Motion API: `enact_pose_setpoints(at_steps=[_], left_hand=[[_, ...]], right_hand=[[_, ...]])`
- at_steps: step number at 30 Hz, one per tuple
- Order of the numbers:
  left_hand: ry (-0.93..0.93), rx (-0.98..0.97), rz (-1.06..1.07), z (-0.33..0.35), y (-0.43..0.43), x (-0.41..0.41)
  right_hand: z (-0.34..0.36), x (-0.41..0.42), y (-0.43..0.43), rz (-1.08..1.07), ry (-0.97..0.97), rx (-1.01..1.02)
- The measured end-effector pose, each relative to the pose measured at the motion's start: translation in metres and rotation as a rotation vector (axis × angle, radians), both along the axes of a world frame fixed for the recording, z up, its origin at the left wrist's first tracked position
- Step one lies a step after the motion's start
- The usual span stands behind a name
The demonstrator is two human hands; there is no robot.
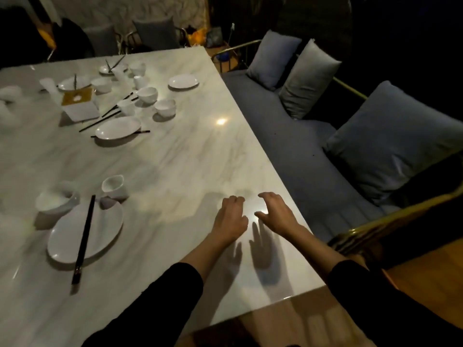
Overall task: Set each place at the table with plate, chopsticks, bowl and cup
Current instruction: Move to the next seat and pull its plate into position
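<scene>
My left hand (231,216) and my right hand (276,212) hover side by side over a bare patch of the white marble table (190,171), near its right edge. Both hold nothing; the left fingers are curled, the right fingers spread. At the near left lies a white plate (105,226) with black chopsticks (84,240) across it, a white bowl (56,201) and a tipped cup (114,186) beside it. Farther back stand another plate (117,128), several bowls (147,94), cups (126,106), loose chopsticks (115,110) and a lone plate (183,80).
A white and gold box (80,103) sits among the far dishes. A grey bench (288,136) with three cushions (395,144) runs along the table's right side. Chairs (155,33) stand at the far end. A gold rail (390,219) is at the near right.
</scene>
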State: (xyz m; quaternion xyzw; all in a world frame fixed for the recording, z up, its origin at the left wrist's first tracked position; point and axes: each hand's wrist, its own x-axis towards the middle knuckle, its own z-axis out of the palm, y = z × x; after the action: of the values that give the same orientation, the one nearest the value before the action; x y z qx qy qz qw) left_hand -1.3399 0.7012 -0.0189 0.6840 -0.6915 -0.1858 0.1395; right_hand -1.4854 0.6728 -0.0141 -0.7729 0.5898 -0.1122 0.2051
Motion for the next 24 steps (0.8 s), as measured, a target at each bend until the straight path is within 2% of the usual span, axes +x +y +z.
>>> enact_pose_setpoints(at_steps=[6, 11, 15, 20, 24], left_hand=[[-0.058, -0.077, 0.03, 0.014, -0.037, -0.015], [-0.076, -0.062, 0.085, 0.019, -0.053, -0.034], [-0.051, -0.091, 0.213, 0.02, -0.085, -0.05], [0.037, -0.086, 0.431, 0.016, -0.12, -0.097], [0.099, -0.052, 0.521, 0.013, -0.127, -0.134]], right_hand=[[0.017, -0.019, -0.022, -0.016, -0.028, -0.043], [0.024, -0.041, -0.055, -0.002, -0.082, -0.042], [0.025, -0.06, -0.094, 0.076, -0.127, -0.05], [0.023, -0.103, -0.149, 0.225, -0.113, -0.042], [0.019, -0.132, -0.187, 0.318, -0.067, -0.012]])
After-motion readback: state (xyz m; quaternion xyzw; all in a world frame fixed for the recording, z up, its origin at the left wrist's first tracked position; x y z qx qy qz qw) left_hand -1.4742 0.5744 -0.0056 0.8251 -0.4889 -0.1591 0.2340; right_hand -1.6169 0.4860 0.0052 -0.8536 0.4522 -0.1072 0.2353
